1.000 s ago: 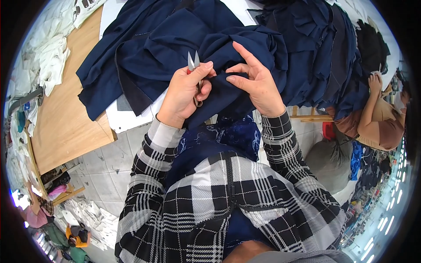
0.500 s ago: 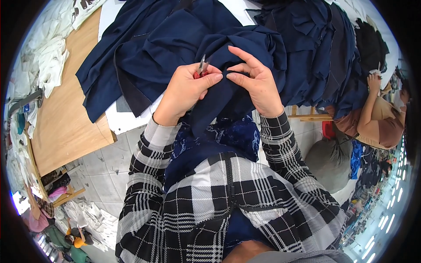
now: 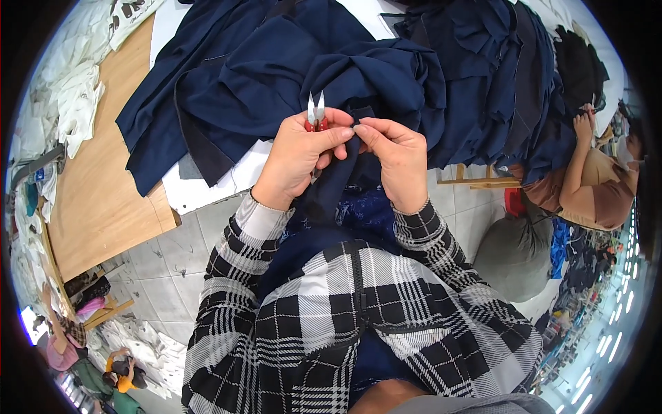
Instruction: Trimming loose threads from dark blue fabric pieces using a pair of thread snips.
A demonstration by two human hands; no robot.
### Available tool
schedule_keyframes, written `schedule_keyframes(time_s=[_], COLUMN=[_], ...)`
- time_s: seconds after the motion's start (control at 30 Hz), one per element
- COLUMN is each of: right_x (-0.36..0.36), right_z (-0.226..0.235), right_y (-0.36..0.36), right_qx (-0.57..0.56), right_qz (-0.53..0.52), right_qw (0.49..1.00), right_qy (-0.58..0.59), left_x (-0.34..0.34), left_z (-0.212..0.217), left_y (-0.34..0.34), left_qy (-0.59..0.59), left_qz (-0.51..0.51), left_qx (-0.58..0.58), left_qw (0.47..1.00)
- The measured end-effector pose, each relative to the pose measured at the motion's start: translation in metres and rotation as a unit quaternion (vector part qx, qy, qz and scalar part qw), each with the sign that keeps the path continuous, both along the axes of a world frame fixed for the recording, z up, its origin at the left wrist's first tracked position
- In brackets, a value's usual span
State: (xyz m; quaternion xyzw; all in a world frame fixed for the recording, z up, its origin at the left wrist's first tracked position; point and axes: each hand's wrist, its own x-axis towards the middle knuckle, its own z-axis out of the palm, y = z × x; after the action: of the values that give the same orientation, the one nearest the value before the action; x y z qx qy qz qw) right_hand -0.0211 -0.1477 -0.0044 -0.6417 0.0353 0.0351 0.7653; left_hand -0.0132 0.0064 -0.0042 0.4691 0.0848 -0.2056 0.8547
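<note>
Small thread snips (image 3: pixel 316 112) with red grips rest in my left hand (image 3: pixel 296 155), their two blades apart and pointing away from me. That hand's thumb reaches over to the edge of a navy fabric piece (image 3: pixel 336 181). My right hand (image 3: pixel 400 157) pinches the same edge between thumb and forefinger, and the two hands nearly meet there. The piece hangs down between my wrists toward my lap. Beyond my hands lies a loose heap of navy cloth (image 3: pixel 252 93), with a dark band along part of it. My left fingers partly hide the snips' grips.
A wooden tabletop (image 3: pixel 110 179) reaches to the left, with white cloth (image 3: pixel 79 103) at its far left. More navy garments (image 3: pixel 479 90) are piled at right. Another person (image 3: pixel 596 172) stands at the far right. A grey sack (image 3: pixel 514 259) sits on the tiled floor.
The snips have tipped more upright and their blades now show apart. My right fingers have closed in from a spread pose, and a dark fabric edge now sticks up between the hands.
</note>
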Motion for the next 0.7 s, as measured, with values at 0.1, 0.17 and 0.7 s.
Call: schedule_keyframes(time_s=[0.1, 0.17, 0.7], right_x=[0.001, 0.002, 0.006], right_z=[-0.003, -0.004, 0.004], right_y=[-0.003, -0.004, -0.005], right_qx=[0.072, 0.164, 0.042], right_qz=[0.025, 0.038, 0.071], right_qw=[0.996, 0.981, 0.996], right_qy=[0.050, 0.099, 0.039], left_x=[-0.002, -0.001, 0.008], left_z=[0.001, 0.003, 0.002], left_y=[-0.001, -0.001, -0.001], left_qy=[-0.021, -0.029, -0.137], left_qz=[0.024, 0.026, 0.003], left_qx=[0.028, 0.037, 0.234], left_qw=[0.999, 0.999, 0.962])
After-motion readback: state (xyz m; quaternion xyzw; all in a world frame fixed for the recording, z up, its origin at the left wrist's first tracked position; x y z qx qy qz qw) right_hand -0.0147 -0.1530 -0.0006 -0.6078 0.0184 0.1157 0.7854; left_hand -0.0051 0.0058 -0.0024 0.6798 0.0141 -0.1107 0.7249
